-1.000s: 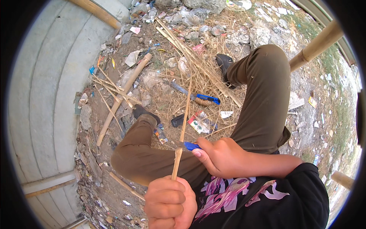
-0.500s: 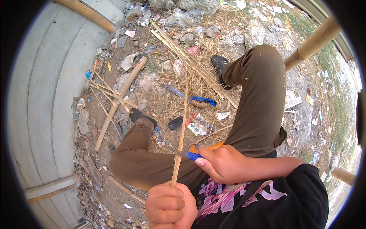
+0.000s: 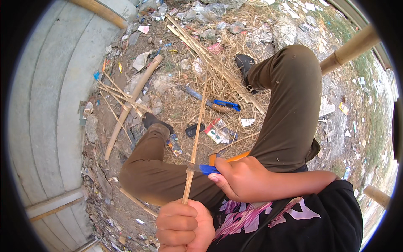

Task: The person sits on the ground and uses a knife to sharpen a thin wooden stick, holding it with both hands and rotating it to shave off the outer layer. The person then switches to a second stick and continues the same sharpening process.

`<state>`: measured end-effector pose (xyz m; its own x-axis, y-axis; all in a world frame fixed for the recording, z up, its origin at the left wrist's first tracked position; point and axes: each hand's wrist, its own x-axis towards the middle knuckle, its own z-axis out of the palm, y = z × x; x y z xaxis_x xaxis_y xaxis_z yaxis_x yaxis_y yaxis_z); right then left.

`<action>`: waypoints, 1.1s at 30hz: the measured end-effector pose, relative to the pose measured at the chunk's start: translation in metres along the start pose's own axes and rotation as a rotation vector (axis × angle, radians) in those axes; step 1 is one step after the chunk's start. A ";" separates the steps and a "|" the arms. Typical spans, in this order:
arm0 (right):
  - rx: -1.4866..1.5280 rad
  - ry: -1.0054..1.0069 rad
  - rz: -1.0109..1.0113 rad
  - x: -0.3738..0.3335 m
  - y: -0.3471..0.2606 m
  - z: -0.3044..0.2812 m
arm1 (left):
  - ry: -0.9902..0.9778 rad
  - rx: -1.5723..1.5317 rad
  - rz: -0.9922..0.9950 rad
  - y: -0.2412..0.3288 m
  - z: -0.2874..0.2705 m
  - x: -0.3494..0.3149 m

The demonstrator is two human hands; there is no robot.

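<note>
Left grip [image 3: 183,227] around stick [image 3: 196,143], end hidden

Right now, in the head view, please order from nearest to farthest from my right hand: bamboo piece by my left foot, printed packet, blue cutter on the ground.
1. Printed packet: ahead of your right hand, slightly left.
2. Blue cutter: farther ahead.
3. Bamboo piece: far left.
</note>
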<state>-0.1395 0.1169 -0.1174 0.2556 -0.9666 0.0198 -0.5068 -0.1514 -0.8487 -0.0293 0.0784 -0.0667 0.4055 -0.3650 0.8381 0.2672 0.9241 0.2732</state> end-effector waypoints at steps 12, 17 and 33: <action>-0.089 0.093 -0.052 -0.001 0.002 0.003 | 0.076 -0.001 -0.032 0.006 -0.002 -0.001; -0.098 0.032 -0.026 -0.005 0.002 -0.007 | -0.102 -0.065 -0.059 0.004 -0.002 -0.002; -0.192 0.034 0.288 0.036 0.037 0.004 | 0.107 0.023 -0.008 0.007 0.002 -0.003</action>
<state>-0.1456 0.0775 -0.1504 0.0538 -0.9811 -0.1859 -0.7007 0.0956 -0.7070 -0.0304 0.0860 -0.0659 0.4946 -0.3815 0.7809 0.2516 0.9229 0.2915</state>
